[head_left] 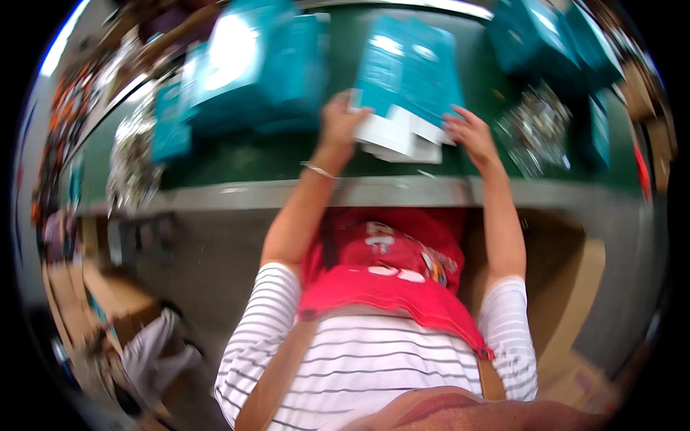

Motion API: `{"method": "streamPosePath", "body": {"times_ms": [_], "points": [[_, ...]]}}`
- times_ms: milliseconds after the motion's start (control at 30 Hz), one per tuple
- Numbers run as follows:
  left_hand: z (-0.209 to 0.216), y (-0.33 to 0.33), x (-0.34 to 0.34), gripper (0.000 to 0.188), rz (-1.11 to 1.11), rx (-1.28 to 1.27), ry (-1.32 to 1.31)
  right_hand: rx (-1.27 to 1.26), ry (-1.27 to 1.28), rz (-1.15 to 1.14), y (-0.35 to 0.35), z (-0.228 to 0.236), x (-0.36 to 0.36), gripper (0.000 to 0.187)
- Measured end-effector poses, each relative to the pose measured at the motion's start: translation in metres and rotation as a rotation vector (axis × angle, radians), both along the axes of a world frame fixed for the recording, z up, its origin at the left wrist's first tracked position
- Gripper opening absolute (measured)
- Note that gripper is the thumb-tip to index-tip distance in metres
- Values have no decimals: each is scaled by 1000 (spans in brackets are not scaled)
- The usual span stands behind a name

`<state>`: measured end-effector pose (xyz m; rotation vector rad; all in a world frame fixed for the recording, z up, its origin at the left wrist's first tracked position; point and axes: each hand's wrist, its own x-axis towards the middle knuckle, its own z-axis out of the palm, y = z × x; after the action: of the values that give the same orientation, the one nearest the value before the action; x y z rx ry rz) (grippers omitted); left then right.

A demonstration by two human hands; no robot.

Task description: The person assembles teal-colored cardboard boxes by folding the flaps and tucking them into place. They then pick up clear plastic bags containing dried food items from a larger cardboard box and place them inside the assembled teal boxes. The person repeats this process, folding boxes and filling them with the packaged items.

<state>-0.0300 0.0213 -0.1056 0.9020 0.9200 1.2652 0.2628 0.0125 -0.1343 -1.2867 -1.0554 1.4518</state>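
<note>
A flat teal carton [410,68] with white end flaps [402,136] lies on the green table between my hands, its flaps toward me. There seem to be two teal panels side by side; blur hides whether they are one carton or two. My left hand [341,126] is closed on the left edge near the flaps, thumb over the white part. At the opposite edge, my right hand [471,136] grips the carton's lower right corner with its fingertips, the index finger reaching up along the side.
Stacked teal cartons [251,72] stand left of my hands, and more teal boxes [539,43] at the far right. Clear plastic bags [539,126] lie beside my right hand, others [136,151] at the left. The metal table edge [402,190] runs before me. Brown cardboard boxes [108,294] sit below left.
</note>
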Motion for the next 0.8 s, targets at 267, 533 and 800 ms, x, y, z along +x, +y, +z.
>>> {"method": "streamPosePath", "body": {"times_ms": [267, 533, 800], "points": [[89, -40, -5, 44, -310, 113, -141, 1020, -1031, -83, -41, 42, 4, 58], [137, -66, -6, 106, -550, 613, -66, 1133, -687, -614, -47, 108, -8, 52], [114, -93, 52, 78, 13, 1377, 859, 500, 240, -510, -108, 176, -47, 62]]}}
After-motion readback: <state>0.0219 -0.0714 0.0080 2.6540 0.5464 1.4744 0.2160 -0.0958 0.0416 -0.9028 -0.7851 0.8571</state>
